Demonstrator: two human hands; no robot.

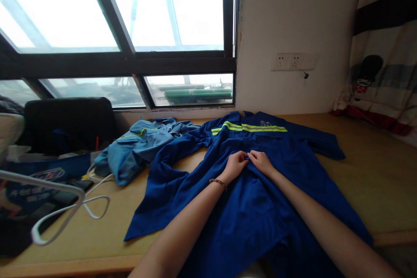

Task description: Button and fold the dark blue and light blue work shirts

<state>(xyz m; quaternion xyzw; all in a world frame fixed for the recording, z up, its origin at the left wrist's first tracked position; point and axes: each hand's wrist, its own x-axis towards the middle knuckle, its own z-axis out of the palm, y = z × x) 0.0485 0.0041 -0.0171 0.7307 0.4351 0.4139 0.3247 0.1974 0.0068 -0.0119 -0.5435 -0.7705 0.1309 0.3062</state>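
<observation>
A dark blue work jacket (pixel 192 208) with a yellow-green reflective stripe across its chest lies spread front side up, sleeves out to both sides. Over its front opening, my left hand (pixel 235 164) pinches the fabric edge, a beaded bracelet around its wrist. Close beside it, almost touching fingertips, my right hand (pixel 260 161) pinches the same front edge. A small part of the placket shows between the fingers; whether a button is there I cannot make out. Just below the hands, a blue button (pixel 254 180) is visible on the jacket front.
A crumpled light blue garment (pixel 137 143) lies left of the jacket on the tan table (pixel 368 178). A white cable (pixel 97 197) and a white curved frame (pixel 73 189) are at left, near a blue printed bag (pixel 42 178). Behind are a window and wall sockets (pixel 295 61).
</observation>
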